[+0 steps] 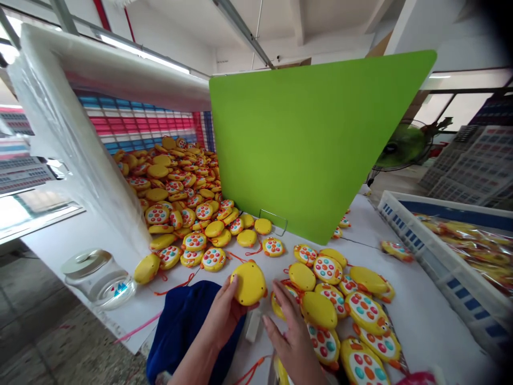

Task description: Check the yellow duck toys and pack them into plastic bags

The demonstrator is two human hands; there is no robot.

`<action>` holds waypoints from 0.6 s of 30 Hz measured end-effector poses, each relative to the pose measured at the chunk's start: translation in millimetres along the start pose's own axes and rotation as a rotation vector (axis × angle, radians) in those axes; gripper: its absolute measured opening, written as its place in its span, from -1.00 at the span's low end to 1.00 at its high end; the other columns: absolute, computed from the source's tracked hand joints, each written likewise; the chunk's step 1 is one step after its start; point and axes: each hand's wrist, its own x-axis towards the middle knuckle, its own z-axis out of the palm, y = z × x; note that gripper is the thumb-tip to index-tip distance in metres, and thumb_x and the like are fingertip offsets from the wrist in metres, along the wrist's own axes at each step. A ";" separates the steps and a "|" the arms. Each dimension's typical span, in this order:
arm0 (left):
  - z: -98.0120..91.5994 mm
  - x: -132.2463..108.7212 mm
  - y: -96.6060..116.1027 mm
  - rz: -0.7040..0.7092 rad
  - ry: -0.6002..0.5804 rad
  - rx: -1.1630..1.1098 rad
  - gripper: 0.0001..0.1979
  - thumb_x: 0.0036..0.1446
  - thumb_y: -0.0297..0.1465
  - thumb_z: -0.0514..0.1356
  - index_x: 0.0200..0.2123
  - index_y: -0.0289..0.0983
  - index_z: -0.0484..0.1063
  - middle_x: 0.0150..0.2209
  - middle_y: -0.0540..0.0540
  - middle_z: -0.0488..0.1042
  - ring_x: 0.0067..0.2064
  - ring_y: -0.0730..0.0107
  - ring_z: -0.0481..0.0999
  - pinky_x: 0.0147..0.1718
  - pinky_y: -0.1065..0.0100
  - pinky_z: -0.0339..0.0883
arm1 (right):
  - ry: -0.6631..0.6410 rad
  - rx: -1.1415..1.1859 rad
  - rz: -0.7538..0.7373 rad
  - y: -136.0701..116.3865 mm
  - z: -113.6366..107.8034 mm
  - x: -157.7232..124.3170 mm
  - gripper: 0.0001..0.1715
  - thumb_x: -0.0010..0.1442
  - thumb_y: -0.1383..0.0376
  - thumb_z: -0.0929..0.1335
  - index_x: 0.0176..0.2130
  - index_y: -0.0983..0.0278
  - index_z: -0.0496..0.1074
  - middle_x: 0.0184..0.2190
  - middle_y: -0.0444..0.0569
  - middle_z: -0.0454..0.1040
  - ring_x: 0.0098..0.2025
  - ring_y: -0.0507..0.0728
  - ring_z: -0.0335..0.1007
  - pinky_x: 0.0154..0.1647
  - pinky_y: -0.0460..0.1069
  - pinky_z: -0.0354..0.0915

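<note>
In my left hand (225, 310) is a round yellow plastic toy (250, 283), its plain back with small screw holes turned toward me. Thumb and fingers grip it by its left and lower edge. My right hand (289, 334) holds nothing; its fingers are apart, just right of that toy and beside a group of similar toys (326, 269) with colored dots on white faces. Below the held toy, a small white block (253, 327) lies on the table. A dark blue cloth (188, 310) is spread under my left forearm.
A large heap of the same toys (172, 187) fills the back left beside a plastic-wrapped frame (92, 149). A green board (308, 139) stands upright behind the table. At left is a lidded clear jar (108, 286); at right, a white crate (444, 267) of bagged toys.
</note>
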 end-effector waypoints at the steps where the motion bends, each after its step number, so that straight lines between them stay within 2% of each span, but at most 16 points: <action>1: 5.9 -4.0 -3.8 -0.033 -0.042 -0.046 -0.50 0.19 -0.18 0.19 0.11 -0.32 0.27 -0.04 -0.32 0.51 -0.13 0.07 0.57 -0.26 0.18 0.47 | -0.002 -0.038 -0.023 -1.3 1.4 -0.4 -0.27 0.27 0.27 0.28 0.34 0.11 -0.04 0.35 0.02 0.02 0.35 0.27 -0.05 0.28 0.22 0.12; 3: 12.2 -10.0 -10.2 -0.080 -0.133 -0.100 -0.48 0.24 -0.12 0.10 0.14 -0.34 0.27 -0.01 -0.34 0.49 -0.08 0.05 0.55 -0.23 0.18 0.47 | -0.008 -0.108 -0.057 -3.0 2.4 -0.7 -0.15 0.23 0.28 0.32 0.36 0.11 -0.13 0.39 0.02 -0.13 0.38 0.32 -0.18 0.30 0.27 0.06; 5: 12.6 -13.7 -14.9 -0.125 -0.230 -0.109 -0.44 0.26 -0.07 0.04 0.17 -0.33 0.27 0.03 -0.34 0.47 -0.03 0.01 0.52 -0.18 0.16 0.45 | -0.027 -0.162 -0.087 -3.7 1.2 -0.1 -0.11 0.20 0.28 0.35 0.36 0.10 -0.12 0.41 -0.02 -0.23 0.40 0.36 -0.29 0.31 0.31 -0.02; 7: 9.1 -15.6 -17.5 -0.150 -0.307 -0.066 -0.41 0.26 -0.03 -0.01 0.19 -0.29 0.26 0.09 -0.32 0.44 0.05 -0.01 0.46 -0.11 0.13 0.41 | -0.050 -0.162 -0.118 -3.4 -1.7 1.2 -0.19 0.22 0.29 0.33 0.34 0.06 -0.04 0.41 -0.07 -0.20 0.40 0.35 -0.29 0.33 0.31 -0.07; 9: 4.0 -16.3 -18.0 -0.113 -0.311 0.042 -0.44 0.26 -0.05 0.02 0.21 -0.21 0.24 0.16 -0.25 0.37 0.16 0.01 0.36 -0.03 0.13 0.35 | -0.045 -0.071 -0.087 -2.6 -5.4 2.5 -0.32 0.27 0.27 0.29 0.31 0.05 0.06 0.37 -0.08 -0.04 0.38 0.30 -0.15 0.33 0.25 -0.03; 11: -0.3 -16.0 -17.3 -0.046 -0.269 0.180 -0.49 0.24 -0.13 0.12 0.21 -0.13 0.24 0.21 -0.17 0.32 0.21 0.07 0.29 0.03 0.17 0.29 | -0.025 0.100 0.054 -1.5 -8.9 3.4 -0.45 0.30 0.19 0.25 0.25 0.10 0.20 0.27 -0.03 0.22 0.30 0.27 0.09 0.28 0.17 0.13; 13: -2.0 -15.6 -16.8 -0.015 -0.254 0.250 -0.50 0.20 -0.21 0.21 0.19 -0.12 0.26 0.18 -0.17 0.35 0.14 0.08 0.36 0.02 0.16 0.29 | 0.010 0.271 0.296 -0.5 -11.3 3.5 -0.49 0.29 0.06 0.25 0.16 0.17 0.36 0.15 0.02 0.39 0.21 0.29 0.25 0.17 0.12 0.28; 16: 0.6 -16.8 -18.3 -0.039 -0.270 0.193 -0.50 0.16 -0.25 0.24 0.15 -0.18 0.29 0.10 -0.22 0.41 -0.02 0.10 0.49 -0.10 0.15 0.37 | 0.066 0.474 0.624 -1.0 -12.4 2.9 -0.36 0.21 -0.10 0.27 0.11 0.21 0.41 0.15 0.06 0.38 0.19 0.36 0.26 0.01 0.13 0.43; 18: 3.8 -19.2 -20.5 -0.046 -0.244 0.154 -0.50 0.16 -0.24 0.25 0.16 -0.17 0.28 0.09 -0.21 0.40 -0.07 0.15 0.50 -0.17 0.20 0.40 | 0.063 0.607 0.672 -3.6 -12.5 2.9 -0.32 0.19 -0.12 0.29 0.17 0.16 0.34 0.23 0.02 0.29 0.23 0.36 0.21 -0.03 0.13 0.45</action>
